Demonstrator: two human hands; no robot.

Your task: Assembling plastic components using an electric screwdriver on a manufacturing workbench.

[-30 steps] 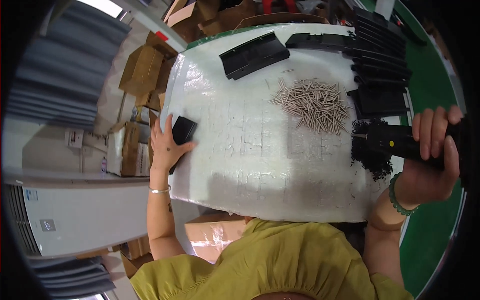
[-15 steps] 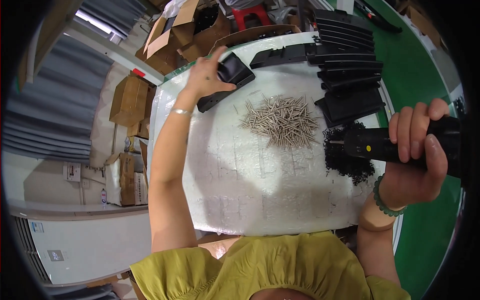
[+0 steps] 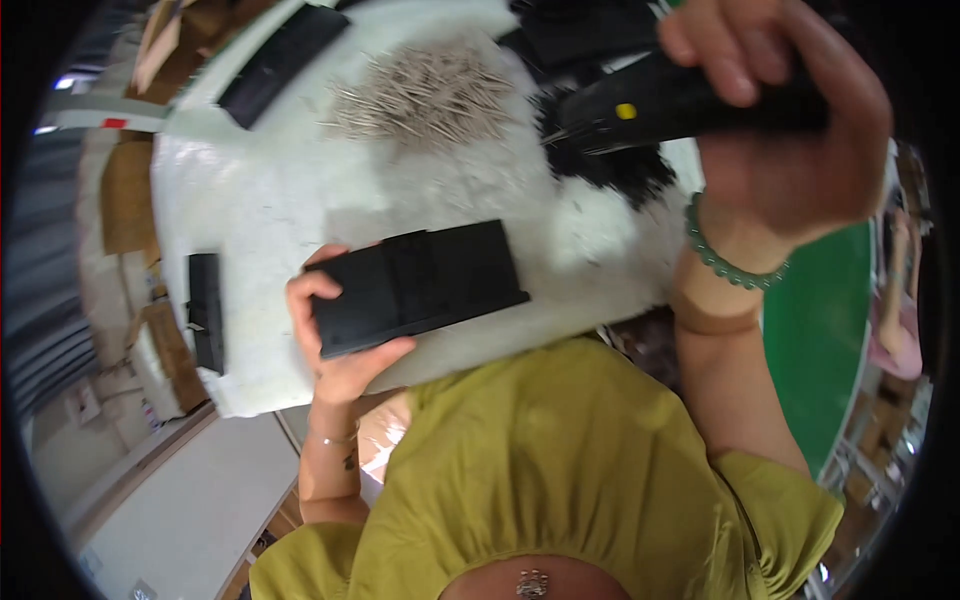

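My left hand (image 3: 335, 345) is closed round the left end of a black rectangular plastic housing (image 3: 440, 278), which lies close in front of me near the table's front edge. Gripped in my right hand (image 3: 800, 140) is a black electric screwdriver (image 3: 690, 105) with a yellow dot on its side; its bit points left, over a pile of small black screws (image 3: 630, 175). Motion blurs this hand. Left of the screws is a heap of silver metal pins (image 3: 430, 92).
One black plastic part (image 3: 282, 65) lies at the table's far left, another narrow one (image 3: 206, 312) near its left edge. More black parts (image 3: 580, 35) are stacked at the far right. A person (image 3: 898, 310) is visible beyond the green surface (image 3: 820, 340) on the right.
My left hand has left the black part at the far left and now holds a black housing near me. The screwdriver stays in my right hand. The whole view has shifted and turned.
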